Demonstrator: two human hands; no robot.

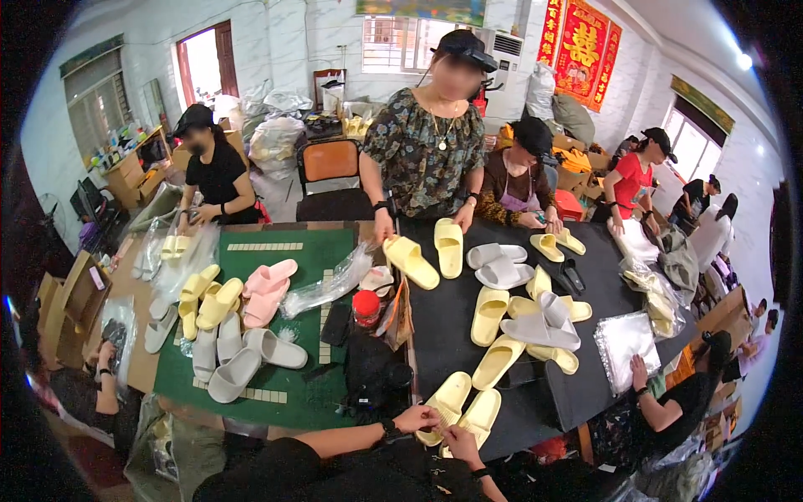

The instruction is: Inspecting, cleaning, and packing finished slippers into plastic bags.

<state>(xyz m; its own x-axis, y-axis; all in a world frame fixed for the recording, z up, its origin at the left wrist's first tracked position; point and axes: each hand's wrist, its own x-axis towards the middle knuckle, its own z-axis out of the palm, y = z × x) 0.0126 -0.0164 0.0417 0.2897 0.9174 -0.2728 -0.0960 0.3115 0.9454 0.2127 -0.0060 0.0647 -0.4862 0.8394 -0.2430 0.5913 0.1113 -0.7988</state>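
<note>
At the near edge of the black table, my left hand [416, 418] is closed on the side of a yellow slide slipper [454, 390], its fingers at the strap. My right hand [462, 443] is bent closed beside the same slipper's strap; whatever its fingertips pinch is too small to make out. Partly behind the right hand lies a second yellow slipper [483, 412]. Just beyond these, another yellow slipper [499, 361] rests on the table, with grey slippers [548, 322] piled among more yellow ones.
Opposite, a standing person holds a yellow slipper [410, 261] in one hand and another [449, 248] in the other. Left of me are a black bag [374, 376], a red-lidded jar [365, 308] and a green mat [201, 410] bearing slippers. A co-worker's hand touches clear bags [623, 343] at right.
</note>
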